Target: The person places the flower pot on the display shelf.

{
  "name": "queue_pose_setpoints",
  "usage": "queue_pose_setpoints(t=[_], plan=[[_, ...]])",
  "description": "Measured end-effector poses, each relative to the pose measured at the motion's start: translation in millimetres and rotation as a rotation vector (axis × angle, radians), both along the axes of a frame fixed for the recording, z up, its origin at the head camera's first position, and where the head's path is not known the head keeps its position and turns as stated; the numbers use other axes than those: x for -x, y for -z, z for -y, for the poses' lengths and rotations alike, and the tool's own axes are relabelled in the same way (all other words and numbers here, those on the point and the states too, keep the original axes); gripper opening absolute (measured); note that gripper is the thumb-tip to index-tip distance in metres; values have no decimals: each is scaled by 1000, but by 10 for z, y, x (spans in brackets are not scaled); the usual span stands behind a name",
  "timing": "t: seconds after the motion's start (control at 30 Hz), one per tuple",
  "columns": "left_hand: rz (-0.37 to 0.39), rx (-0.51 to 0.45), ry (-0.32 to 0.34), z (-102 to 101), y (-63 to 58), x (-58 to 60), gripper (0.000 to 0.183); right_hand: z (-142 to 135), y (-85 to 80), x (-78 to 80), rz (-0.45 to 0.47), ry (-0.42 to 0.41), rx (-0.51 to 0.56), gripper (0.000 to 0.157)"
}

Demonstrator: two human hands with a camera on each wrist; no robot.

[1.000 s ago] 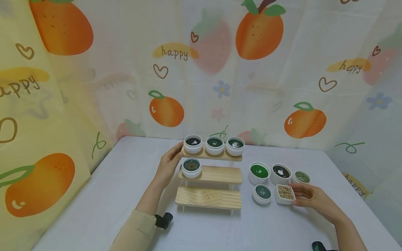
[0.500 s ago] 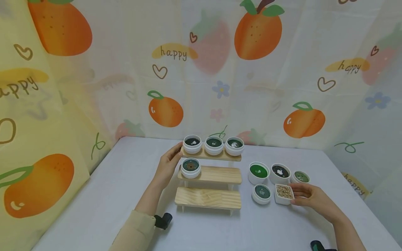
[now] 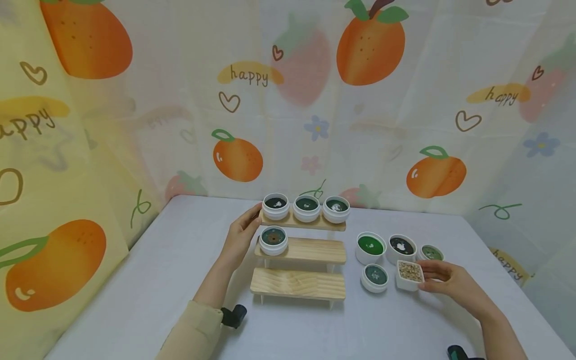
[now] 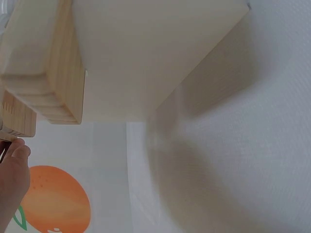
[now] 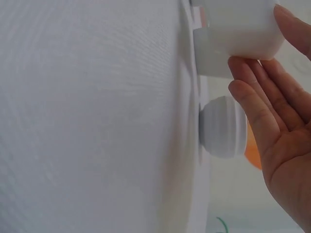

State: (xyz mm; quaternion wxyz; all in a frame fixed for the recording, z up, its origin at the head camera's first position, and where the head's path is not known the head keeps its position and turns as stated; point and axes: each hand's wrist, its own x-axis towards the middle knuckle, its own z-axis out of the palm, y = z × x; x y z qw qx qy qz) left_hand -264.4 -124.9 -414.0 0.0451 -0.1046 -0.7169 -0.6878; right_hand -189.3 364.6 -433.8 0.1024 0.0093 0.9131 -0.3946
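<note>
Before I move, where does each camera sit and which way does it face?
Head: on the head, facing forward and down at the wooden shelves and square dish; left hand, right hand and forearms show.
Left wrist: on that wrist, picture sideways, facing the wooden shelves' left ends and tablecloth; part of the left hand shows.
Right wrist: on that wrist, also sideways, facing the square dish; the right hand shows.
Shared: head and right wrist show the right hand's grip on the square dish.

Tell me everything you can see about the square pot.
The square pot is white and smooth, perhaps ceramic or plastic, with rounded corners and a filling of beige grit. It looks roughly upright and just off the table, right of a low round pot in the head view. The right hand pinches its right side.
</note>
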Motion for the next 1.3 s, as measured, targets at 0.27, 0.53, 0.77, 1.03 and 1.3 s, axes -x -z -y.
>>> queue_pose_setpoints(t=[0.27,0.53,0.77,1.03,1.3], plan=[[40,-17,9,-6,-19,14,49,-20,-66,-16,-64,-14,13,66],[39,-10,18,2,-9,12,49,4,-162,-4,-86,8,-20,65],[40,-20,17,-7,-24,0,49,63,-247,-3,-89,26,-42,66],[46,-31,22,-7,-18,5,47,180,-330,-9,-110,38,-37,68],[47,-37,25,-8,-36,-4,48,300,-386,16,-138,11,-25,64]])
